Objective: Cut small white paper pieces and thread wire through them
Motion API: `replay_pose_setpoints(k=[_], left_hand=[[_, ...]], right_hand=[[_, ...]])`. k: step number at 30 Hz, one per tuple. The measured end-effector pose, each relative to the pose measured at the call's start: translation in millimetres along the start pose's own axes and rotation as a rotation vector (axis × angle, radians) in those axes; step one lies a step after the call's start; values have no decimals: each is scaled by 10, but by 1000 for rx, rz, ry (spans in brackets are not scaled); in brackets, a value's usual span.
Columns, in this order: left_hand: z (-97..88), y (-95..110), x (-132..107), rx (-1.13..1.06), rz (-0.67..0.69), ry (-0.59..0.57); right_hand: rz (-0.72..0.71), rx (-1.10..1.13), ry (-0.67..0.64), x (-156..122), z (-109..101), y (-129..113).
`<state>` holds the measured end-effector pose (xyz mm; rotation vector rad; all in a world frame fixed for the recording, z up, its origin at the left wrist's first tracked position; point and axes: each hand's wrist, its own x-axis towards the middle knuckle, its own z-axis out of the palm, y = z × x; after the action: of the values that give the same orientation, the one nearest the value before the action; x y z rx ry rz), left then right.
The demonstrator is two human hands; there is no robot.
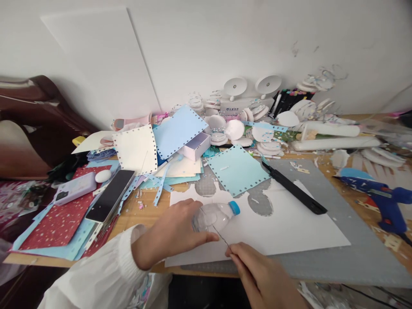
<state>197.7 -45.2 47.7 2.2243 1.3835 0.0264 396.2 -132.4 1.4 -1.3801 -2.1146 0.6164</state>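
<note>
My left hand is wrapped round a small clear plastic bottle with a blue cap, lying on its side on a white sheet. My right hand pinches a thin needle-like wire whose tip points at the bottle's side. The white sheet has rounded shapes cut out of it and lies on a grey cutting mat.
A black utility knife lies on the mat. A blue glue gun is at the right. Perforated coloured cards, a phone, red paper, a small box, white foam discs and markers crowd the back by the wall.
</note>
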Motion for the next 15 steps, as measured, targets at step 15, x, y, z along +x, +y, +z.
replay_pose_setpoints(k=[15], left_hand=[[-237,-38,141,26,-36,-125]], right_hand=[[-110,-129,55,155,-273,-4]])
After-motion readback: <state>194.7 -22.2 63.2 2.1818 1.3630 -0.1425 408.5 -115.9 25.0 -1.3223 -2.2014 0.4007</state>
